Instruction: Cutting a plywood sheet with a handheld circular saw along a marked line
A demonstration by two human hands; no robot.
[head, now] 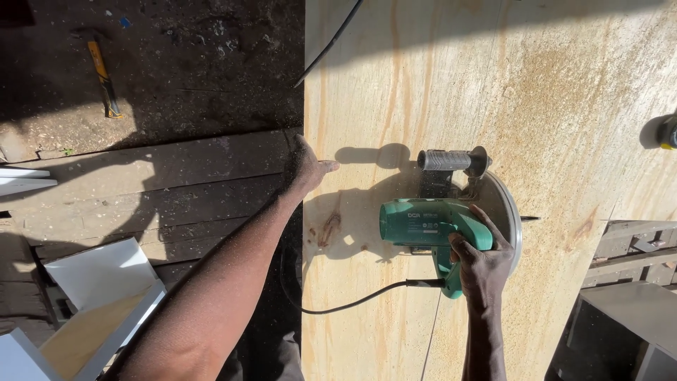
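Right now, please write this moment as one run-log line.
right hand: grips green circular saw | left hand: steadies pale plywood sheet edge | cut line behind saw

The right hand (483,264) wraps the green circular saw (430,226) grip, hiding the trigger beneath its fingers, and the blade is mostly lost behind the guard and motor just beyond that hand. Far right of it, a dark yellow-tipped object (666,132) is cut by the edge, and the left hand (309,166) hides its fingers over the plywood sheet (564,85) rim.
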